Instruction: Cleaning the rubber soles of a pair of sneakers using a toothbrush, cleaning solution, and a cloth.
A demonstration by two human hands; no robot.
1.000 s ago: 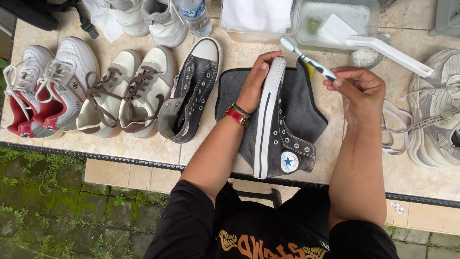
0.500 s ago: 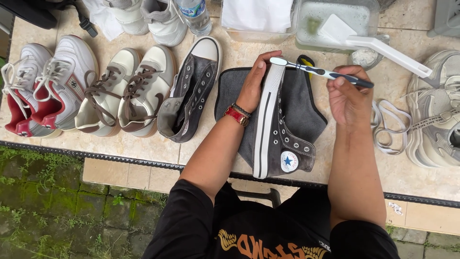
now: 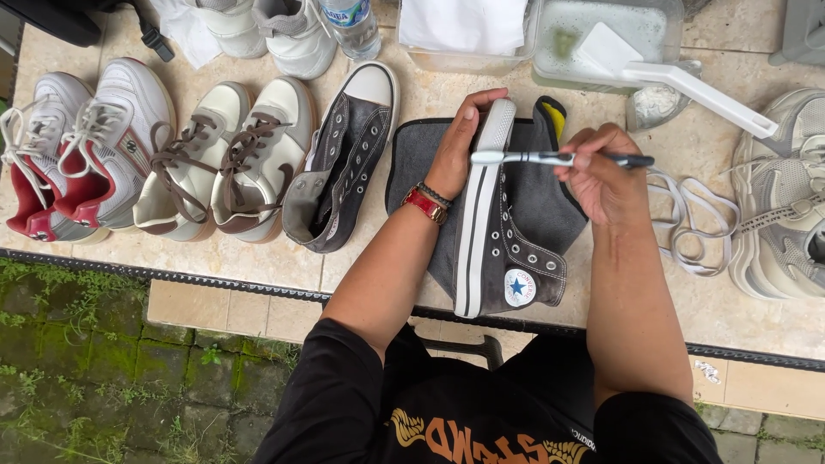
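Tiled ledge (image 3: pixel 550 309) crowded; hands hold grey sneaker (image 3: pixel 516 215) and toothbrush (image 3: pixel 550 158).

The person wears a black short-sleeved T-shirt (image 3: pixel 481 412) whose sleeves end above the elbows, leaving both forearms bare. Across the chest runs a printed graphic in orange and cream, with blocky lettering and wing-like shapes at either end. On the left wrist sits a red watch strap (image 3: pixel 423 206), and just beside it, toward the left hand (image 3: pixel 464 137), a thin band of dark beads (image 3: pixel 436 194). The right hand (image 3: pixel 601 176) and right wrist carry nothing: no ring, band or glove shows on them.
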